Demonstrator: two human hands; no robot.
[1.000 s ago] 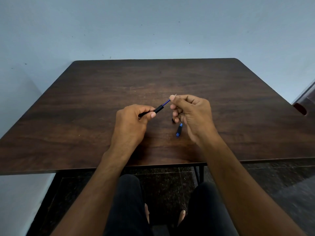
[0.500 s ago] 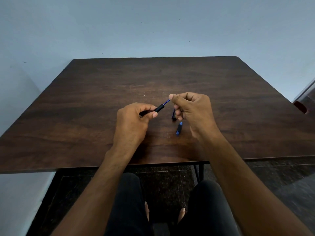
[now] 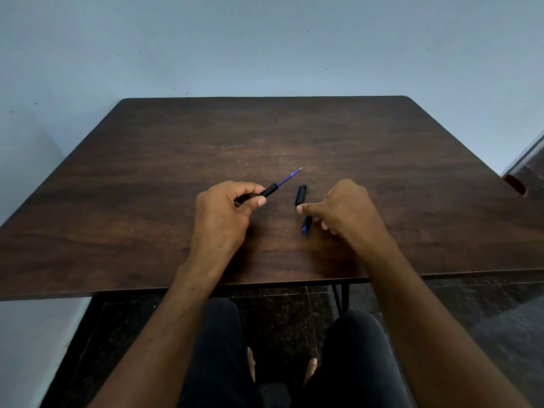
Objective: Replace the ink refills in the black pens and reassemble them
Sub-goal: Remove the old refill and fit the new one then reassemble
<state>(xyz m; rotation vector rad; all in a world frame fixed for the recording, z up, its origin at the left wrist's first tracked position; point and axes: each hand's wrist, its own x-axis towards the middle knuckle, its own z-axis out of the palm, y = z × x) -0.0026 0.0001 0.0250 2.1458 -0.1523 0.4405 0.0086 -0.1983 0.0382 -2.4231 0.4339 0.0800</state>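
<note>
The left hand (image 3: 223,213) is closed around a black pen barrel (image 3: 269,190), thumb and curled fingers pinching it so only its front end shows past the thumb. A blue ink refill (image 3: 289,177) sticks out of that end, angled up and away to the right, ending in a fine metal tip.

Just right of the barrel, between the two hands, a short black pen piece (image 3: 300,195) lies on the dark wooden table (image 3: 147,187). The right hand (image 3: 346,212) hovers low over the table with fingers loosely curled and gripping nothing that shows; its forefinger tip is at the near end of that black piece, contact unclear. A second small piece, black with a blue end (image 3: 306,225), lies just under the same finger, partly hidden by it.

No writing is legible on any pen part.
</note>
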